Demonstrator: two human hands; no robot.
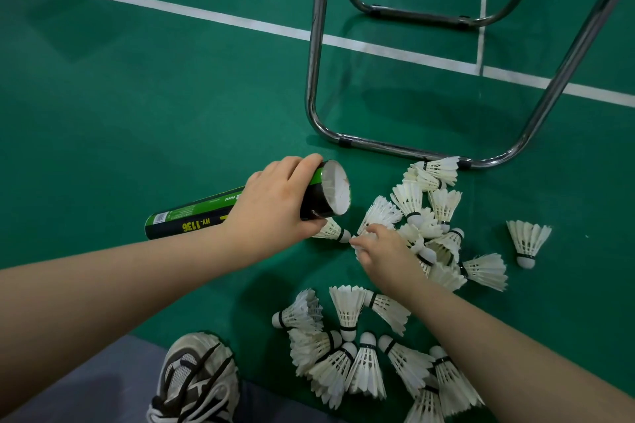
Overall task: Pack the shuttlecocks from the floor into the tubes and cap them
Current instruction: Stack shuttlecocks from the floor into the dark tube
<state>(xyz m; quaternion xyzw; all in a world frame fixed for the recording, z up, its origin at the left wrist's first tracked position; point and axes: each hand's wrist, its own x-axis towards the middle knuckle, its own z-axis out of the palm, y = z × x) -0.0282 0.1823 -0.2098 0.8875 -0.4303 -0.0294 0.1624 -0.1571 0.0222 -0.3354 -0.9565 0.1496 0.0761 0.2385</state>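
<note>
My left hand (271, 203) grips a green and black tube (192, 216) near its open mouth (336, 188), which faces right and shows white feathers inside. My right hand (385, 249) is down on the upper pile of white shuttlecocks (429, 216), its fingers closed on a shuttlecock (378, 213) at the pile's left edge. One shuttlecock (331, 230) lies under the tube mouth. A second pile of several shuttlecocks (360, 354) lies nearer me. A single shuttlecock (527, 240) stands apart at the right.
A chrome chair frame (316, 79) stands on the green court floor, its floor bar (405, 149) just behind the upper pile. White court lines (206, 14) cross behind. My shoe (196, 378) rests at the bottom, left of the near pile.
</note>
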